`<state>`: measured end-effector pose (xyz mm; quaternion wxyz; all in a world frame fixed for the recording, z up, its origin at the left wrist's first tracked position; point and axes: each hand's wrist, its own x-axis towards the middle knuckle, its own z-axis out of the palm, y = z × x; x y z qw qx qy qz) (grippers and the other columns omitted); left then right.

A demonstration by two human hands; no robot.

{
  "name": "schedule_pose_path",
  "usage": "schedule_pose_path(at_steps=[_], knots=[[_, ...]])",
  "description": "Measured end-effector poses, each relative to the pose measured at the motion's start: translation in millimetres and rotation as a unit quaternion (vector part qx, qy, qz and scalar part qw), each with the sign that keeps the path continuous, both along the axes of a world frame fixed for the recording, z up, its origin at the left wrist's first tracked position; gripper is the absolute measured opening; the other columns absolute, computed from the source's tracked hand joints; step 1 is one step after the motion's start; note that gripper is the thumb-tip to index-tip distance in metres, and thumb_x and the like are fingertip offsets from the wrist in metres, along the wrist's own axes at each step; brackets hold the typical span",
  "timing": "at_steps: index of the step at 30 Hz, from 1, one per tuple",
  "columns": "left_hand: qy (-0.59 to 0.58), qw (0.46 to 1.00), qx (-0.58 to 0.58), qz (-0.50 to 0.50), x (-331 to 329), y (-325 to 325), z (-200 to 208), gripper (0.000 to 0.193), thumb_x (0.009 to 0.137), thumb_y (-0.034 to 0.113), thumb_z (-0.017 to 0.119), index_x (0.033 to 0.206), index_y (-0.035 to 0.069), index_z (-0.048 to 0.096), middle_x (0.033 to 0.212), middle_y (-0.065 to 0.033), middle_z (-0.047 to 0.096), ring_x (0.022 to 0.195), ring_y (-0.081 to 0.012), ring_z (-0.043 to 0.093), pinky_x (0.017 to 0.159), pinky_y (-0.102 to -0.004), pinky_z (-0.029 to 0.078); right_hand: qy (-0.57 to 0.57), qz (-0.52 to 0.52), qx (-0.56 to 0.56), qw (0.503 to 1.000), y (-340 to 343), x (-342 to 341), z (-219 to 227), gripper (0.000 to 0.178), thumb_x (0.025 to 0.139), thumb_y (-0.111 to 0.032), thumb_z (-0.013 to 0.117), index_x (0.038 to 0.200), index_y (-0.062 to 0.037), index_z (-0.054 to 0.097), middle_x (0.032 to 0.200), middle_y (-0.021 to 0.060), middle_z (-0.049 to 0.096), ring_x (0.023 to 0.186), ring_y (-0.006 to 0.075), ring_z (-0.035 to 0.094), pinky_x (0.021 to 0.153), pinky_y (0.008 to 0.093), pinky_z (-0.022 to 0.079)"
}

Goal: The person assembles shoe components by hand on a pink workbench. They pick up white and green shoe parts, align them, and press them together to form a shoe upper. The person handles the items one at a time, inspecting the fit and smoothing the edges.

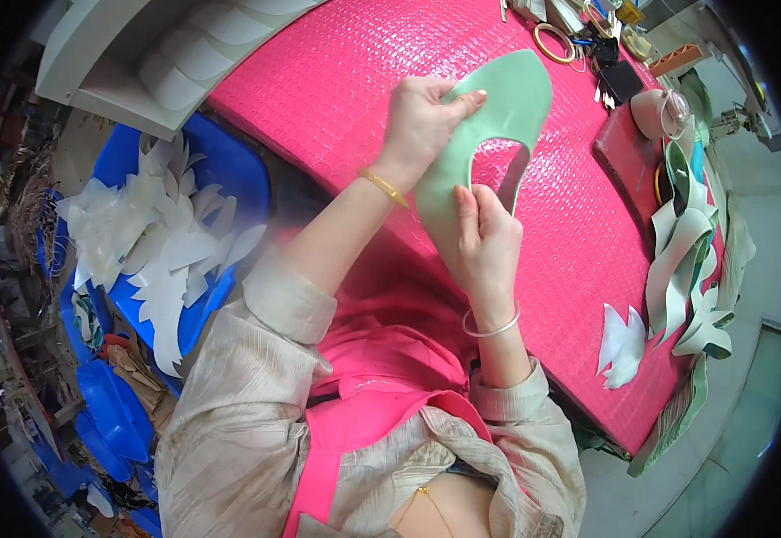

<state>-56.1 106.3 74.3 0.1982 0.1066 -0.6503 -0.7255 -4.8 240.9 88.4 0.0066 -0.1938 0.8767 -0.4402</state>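
Observation:
A pale green shoe upper [511, 99], smooth and curved with a large cut-out opening, is held up over the pink-covered table [588, 242]. My left hand [417, 125] grips its upper left edge, thumb lying on the green face and fingers out of sight behind. Lower down, my right hand [491, 240] pinches the piece beside the opening, its thumb pointing up and its fingers curled at the edge. Pink table cover shows through the cut-out.
A blue bin [251, 170] of white jagged scraps [153, 233] stands left of the table. One white scrap [622, 345] lies near the right edge. Farther right are green-and-white material strips [682, 238], a dark red slab [624, 148] and a beige ring [554, 42]. A white curved rack [112, 72] borders the far left.

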Motion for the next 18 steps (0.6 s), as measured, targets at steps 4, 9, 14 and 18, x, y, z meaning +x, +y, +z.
schedule_pose_path(at_steps=[4,9,14,18], knots=[[-0.009,0.997,-0.071,-0.037,-13.8,7.7,0.9,0.019,0.078,0.016,0.068,0.074,-0.002,0.067,0.059,-0.0016,0.06,0.049,-0.0034,0.051,0.042,-0.0186,0.039,-0.015,0.002,0.034,0.999,19.0,14.1,2.3,0.023,0.088,-0.018,0.051,0.074,-0.0011,0.048,0.055,0.0216,0.045,0.05,0.0385,0.049,0.044,0.0422,0.033],[-0.01,0.999,-0.03,-0.037,-28.5,6.5,-6.5,0.019,0.072,0.016,0.07,0.069,-0.003,0.067,0.055,-0.0065,0.061,0.047,-0.0087,0.055,0.044,-0.0254,0.043,0.007,0.021,0.076,0.997,36.2,46.6,-9.5,0.019,0.086,-0.015,0.053,0.076,-0.001,0.046,0.051,0.019,0.045,0.05,0.0379,0.049,0.045,0.0436,0.034],[-0.048,0.996,0.01,-0.071,-35.6,9.4,-14.7,0.017,0.076,0.015,0.069,0.074,-0.002,0.067,0.061,-0.0045,0.062,0.05,-0.0067,0.055,0.044,-0.0204,0.042,0.108,0.062,0.127,0.984,44.7,70.2,-6.7,0.014,0.084,-0.009,0.055,0.076,-0.0016,0.045,0.055,0.0161,0.048,0.051,0.0339,0.051,0.068,0.0378,0.048],[-0.067,0.986,0.129,-0.076,-36.4,4.0,-33.0,0.017,0.075,0.014,0.069,0.074,-0.002,0.066,0.065,-0.0065,0.063,0.053,-0.009,0.056,0.049,-0.0227,0.045,0.107,0.135,0.144,0.974,66.0,70.5,7.5,0.025,0.077,-0.007,0.06,0.099,-0.0004,0.051,0.09,0.0153,0.059,0.084,0.0267,0.059,0.101,0.0449,0.028]])
